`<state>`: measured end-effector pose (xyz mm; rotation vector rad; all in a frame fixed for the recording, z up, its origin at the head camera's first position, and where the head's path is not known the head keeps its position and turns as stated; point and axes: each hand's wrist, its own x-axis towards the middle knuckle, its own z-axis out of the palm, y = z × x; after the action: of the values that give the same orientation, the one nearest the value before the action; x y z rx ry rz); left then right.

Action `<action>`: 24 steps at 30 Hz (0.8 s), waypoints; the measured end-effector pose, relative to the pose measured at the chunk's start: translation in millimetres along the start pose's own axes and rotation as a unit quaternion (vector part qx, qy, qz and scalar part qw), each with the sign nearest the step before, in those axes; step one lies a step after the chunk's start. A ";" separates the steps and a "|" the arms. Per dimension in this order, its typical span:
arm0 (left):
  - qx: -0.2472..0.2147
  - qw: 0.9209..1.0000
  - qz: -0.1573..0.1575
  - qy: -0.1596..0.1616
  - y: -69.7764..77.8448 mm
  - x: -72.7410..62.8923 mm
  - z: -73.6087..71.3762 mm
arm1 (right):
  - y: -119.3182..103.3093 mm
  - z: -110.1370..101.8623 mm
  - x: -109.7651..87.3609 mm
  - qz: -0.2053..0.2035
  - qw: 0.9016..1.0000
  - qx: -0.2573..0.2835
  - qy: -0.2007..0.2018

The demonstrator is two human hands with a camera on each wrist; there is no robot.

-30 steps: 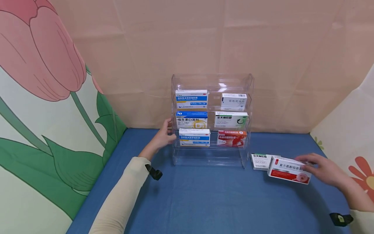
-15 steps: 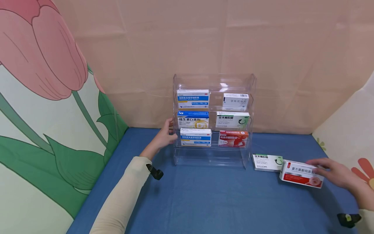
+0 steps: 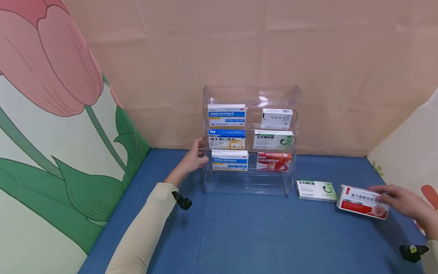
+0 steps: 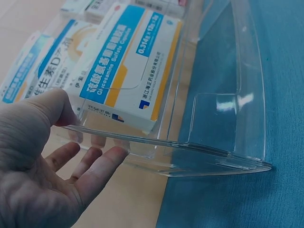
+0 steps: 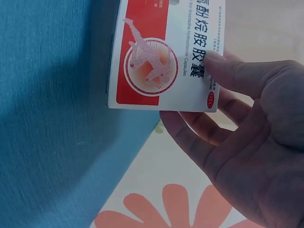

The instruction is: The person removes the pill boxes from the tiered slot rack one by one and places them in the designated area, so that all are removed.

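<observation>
The head view is softly, evenly lit, with white glare on the clear rack [image 3: 253,93] at centre and a soft shadow on the counter [image 3: 239,236] at lower right. The 2 wrist views look dimmer; plastic glints right of centre in the left one.

Left sleeve [image 3: 138,236]: long, plain cream fabric, soft creases toward the lower edge of the head view. Right sleeve [image 3: 430,257]: same cream colour; only a short piece in view. Left wrist camera [image 3: 183,201]: small, black, blocky, worn right where the sleeve ends. Right wrist camera [image 3: 408,254]: likewise black, marked with a small pale yellow-green patch [image 3: 413,249]. Left hand [image 3: 192,160] and right hand [image 3: 405,198]: both bare.
</observation>
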<state>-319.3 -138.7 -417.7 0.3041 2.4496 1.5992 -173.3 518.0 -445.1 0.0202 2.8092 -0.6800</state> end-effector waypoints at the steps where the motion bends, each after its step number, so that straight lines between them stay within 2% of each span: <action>1: 0.000 1.000 0.000 0.001 0.2 0.4 -0.1 | 1.2 -0.1 0.5 -0.002 1.000 -0.001 0.001; 12: 0.004 1.000 0.004 0.006 0.6 -0.5 1.0 | 8.0 0.1 6.2 0.013 1.000 0.010 0.011; 16: 0.007 1.000 0.003 0.009 1.4 -2.6 1.2 | 11.0 3.2 9.0 0.001 1.000 0.023 0.016; 24: -0.002 1.000 -0.001 0.009 0.6 -2.8 1.2 | 14.8 10.9 17.3 -0.041 0.997 0.014 0.064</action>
<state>-316.2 -138.2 -417.5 0.2873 2.4593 1.6127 -186.4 525.4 -465.3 -0.0479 2.9371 -0.7614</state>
